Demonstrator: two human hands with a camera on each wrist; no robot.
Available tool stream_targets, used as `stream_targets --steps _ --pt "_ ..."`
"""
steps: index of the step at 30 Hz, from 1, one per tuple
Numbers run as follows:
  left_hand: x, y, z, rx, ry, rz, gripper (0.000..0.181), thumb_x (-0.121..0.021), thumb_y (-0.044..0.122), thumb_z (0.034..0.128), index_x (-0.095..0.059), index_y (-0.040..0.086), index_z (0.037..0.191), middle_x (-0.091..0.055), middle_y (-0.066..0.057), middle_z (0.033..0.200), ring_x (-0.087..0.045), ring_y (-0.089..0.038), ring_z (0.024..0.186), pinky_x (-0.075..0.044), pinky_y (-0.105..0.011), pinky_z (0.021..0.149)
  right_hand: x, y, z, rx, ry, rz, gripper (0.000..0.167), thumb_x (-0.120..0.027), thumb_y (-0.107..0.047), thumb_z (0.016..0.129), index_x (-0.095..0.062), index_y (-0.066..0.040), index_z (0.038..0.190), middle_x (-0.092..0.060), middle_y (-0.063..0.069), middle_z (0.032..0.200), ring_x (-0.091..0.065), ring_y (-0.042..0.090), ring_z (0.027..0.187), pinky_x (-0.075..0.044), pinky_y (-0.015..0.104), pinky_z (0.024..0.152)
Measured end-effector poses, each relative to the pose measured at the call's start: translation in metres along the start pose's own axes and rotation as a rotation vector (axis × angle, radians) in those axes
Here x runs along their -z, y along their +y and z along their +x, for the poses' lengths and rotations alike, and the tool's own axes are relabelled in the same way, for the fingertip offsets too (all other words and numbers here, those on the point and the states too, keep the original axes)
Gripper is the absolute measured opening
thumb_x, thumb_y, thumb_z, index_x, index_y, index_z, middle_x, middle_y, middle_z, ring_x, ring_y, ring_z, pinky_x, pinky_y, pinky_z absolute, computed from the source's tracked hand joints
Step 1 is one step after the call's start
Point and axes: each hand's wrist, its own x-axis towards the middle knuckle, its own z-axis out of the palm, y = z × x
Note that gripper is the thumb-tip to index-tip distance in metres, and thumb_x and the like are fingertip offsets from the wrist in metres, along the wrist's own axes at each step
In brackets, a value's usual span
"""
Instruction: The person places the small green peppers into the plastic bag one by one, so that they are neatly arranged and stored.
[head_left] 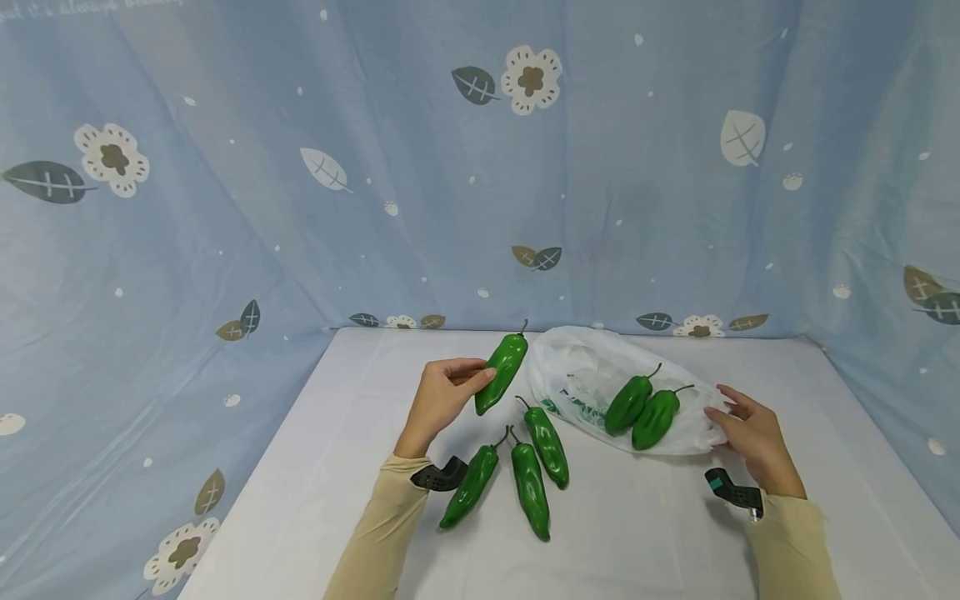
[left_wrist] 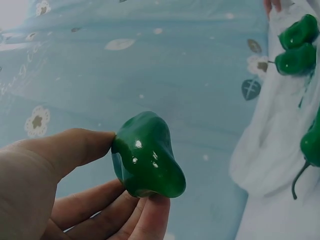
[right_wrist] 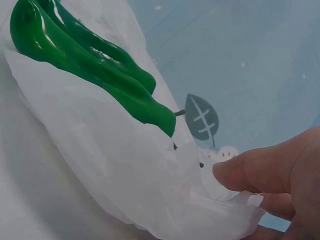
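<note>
My left hand [head_left: 438, 400] pinches a green pepper [head_left: 502, 373] between thumb and fingers, lifted above the table with its stem pointing up. In the left wrist view the blunt, glossy end of that pepper [left_wrist: 147, 157] faces the camera. A white plastic bag [head_left: 577, 367] lies at the back right, and two green peppers [head_left: 655, 419] rest on it near its right end. At that end my right hand [head_left: 753, 429] holds the bag's edge, thumb above and fingers below. Part of those fingers is hidden by the plastic [right_wrist: 215, 215] in the right wrist view.
Three more green peppers, the nearest to the front being one pepper [head_left: 531, 492] in the middle, lie on the white table [head_left: 645, 533] between the arms. A blue patterned curtain [head_left: 420, 183] hangs behind and at both sides of the table.
</note>
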Motion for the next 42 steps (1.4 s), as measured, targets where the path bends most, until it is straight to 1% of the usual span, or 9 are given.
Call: stream_targets --steps 5,10,14,20,24,28,33,42 --pt "-0.008 0.001 0.010 -0.019 0.001 -0.003 0.032 -0.077 0.032 0.0942 -0.078 0.013 0.120 -0.079 -0.010 0.113 -0.075 -0.027 0.110 -0.058 -0.051 0.099 0.002 -0.001 0.002 0.002 0.004 -0.010 0.071 -0.053 -0.030 0.106 -0.020 -0.008 0.165 -0.021 0.039 0.163 -0.040 0.051 0.141 -0.048 0.015 0.071" --pt "-0.015 0.003 0.014 -0.023 -0.017 -0.005 0.033 -0.076 0.031 0.0953 -0.077 0.011 0.122 -0.078 -0.011 0.115 -0.075 -0.027 0.111 -0.058 -0.048 0.099 0.002 0.001 0.002 0.001 -0.012 -0.001 0.072 -0.053 -0.032 0.106 -0.020 -0.008 0.165 -0.021 0.040 0.163 -0.041 0.050 0.140 -0.048 0.015 0.071" --pt "-0.021 0.002 0.018 -0.035 -0.034 -0.007 0.036 -0.075 0.032 0.0960 -0.076 0.009 0.124 -0.077 -0.014 0.119 -0.074 -0.028 0.112 -0.060 -0.046 0.097 0.002 0.002 0.000 0.018 -0.014 -0.005 0.071 -0.052 -0.031 0.106 -0.020 -0.007 0.165 -0.021 0.041 0.162 -0.041 0.049 0.139 -0.048 0.013 0.069" --pt "-0.029 0.001 0.024 -0.027 -0.059 -0.024 0.037 -0.075 0.035 0.0958 -0.076 0.010 0.123 -0.077 -0.012 0.119 -0.075 -0.026 0.110 -0.061 -0.042 0.095 0.002 0.004 0.000 0.018 -0.015 -0.009 0.071 -0.052 -0.030 0.106 -0.020 -0.007 0.165 -0.021 0.041 0.162 -0.041 0.051 0.139 -0.049 0.014 0.069" --pt "-0.033 0.003 0.030 -0.032 -0.064 -0.025 0.037 -0.075 0.035 0.0956 -0.076 0.011 0.123 -0.077 -0.011 0.119 -0.074 -0.026 0.111 -0.060 -0.043 0.095 0.001 0.003 0.001 0.012 -0.021 -0.016 0.071 -0.052 -0.032 0.107 -0.020 -0.007 0.165 -0.020 0.041 0.163 -0.043 0.050 0.138 -0.049 0.014 0.069" --pt "-0.038 0.004 0.036 -0.032 -0.070 -0.021 0.037 -0.076 0.035 0.0950 -0.077 0.011 0.123 -0.077 -0.011 0.119 -0.074 -0.027 0.111 -0.060 -0.044 0.096 0.000 0.002 0.000 0.012 -0.015 -0.020 0.071 -0.052 -0.032 0.106 -0.020 -0.007 0.165 -0.021 0.041 0.162 -0.045 0.046 0.133 -0.049 0.013 0.066" --pt "-0.044 0.005 0.040 -0.044 -0.085 -0.018 0.035 -0.076 0.033 0.0954 -0.077 0.010 0.121 -0.077 -0.011 0.119 -0.074 -0.028 0.110 -0.060 -0.044 0.095 0.000 0.002 0.000 0.013 -0.005 -0.024 0.071 -0.052 -0.031 0.106 -0.021 -0.006 0.165 -0.023 0.041 0.161 -0.046 0.044 0.130 -0.048 0.013 0.065" --pt "-0.054 0.002 0.049 -0.071 -0.097 0.002 0.035 -0.076 0.032 0.0954 -0.077 0.008 0.121 -0.077 -0.011 0.120 -0.074 -0.027 0.110 -0.061 -0.042 0.094 0.000 0.002 -0.001 0.019 0.002 -0.013 0.070 -0.052 -0.030 0.106 -0.022 -0.006 0.165 -0.023 0.040 0.161 -0.046 0.042 0.127 -0.050 0.015 0.065"
